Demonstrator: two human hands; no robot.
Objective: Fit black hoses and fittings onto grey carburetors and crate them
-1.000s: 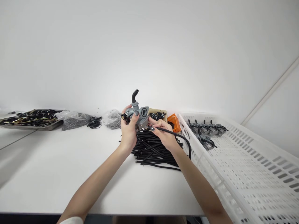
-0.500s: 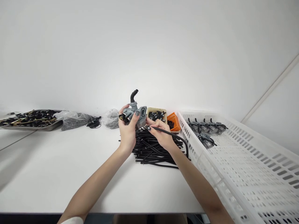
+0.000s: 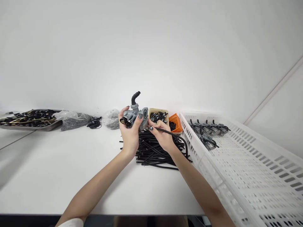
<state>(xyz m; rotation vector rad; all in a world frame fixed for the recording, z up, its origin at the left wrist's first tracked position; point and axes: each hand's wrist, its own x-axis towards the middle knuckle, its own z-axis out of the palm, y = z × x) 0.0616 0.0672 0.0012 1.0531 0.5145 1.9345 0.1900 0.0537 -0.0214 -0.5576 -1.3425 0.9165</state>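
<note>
A grey metal carburetor-like part [image 3: 135, 113] with a bent black rubber boot [image 3: 135, 97] on top is held up over the table by my left hand [image 3: 129, 134], fingers wrapped round it. My right hand [image 3: 163, 134] pinches a black hose [image 3: 176, 135] close to its end, right beside the part's lower side. Fingers hide the hose tip, so whether it is joined to the part cannot be seen. The hose curves away to the right and down. Beneath my hands lies a pile of black hoses [image 3: 153, 151] on the white table [image 3: 71, 176].
A white slotted crate [image 3: 227, 176] on the right holds several similar parts [image 3: 205, 127]. Behind the hoses stand a cream bin [image 3: 169, 117] and an orange basket [image 3: 180, 124]. Further left are plastic bags [image 3: 75, 121], black bits [image 3: 94, 122] and a metal tray [image 3: 50, 126].
The view has shifted slightly. My right thumb and the hose end sit a little closer to the part, and the hose's loop has swung slightly left. Both hands keep their holds.
</note>
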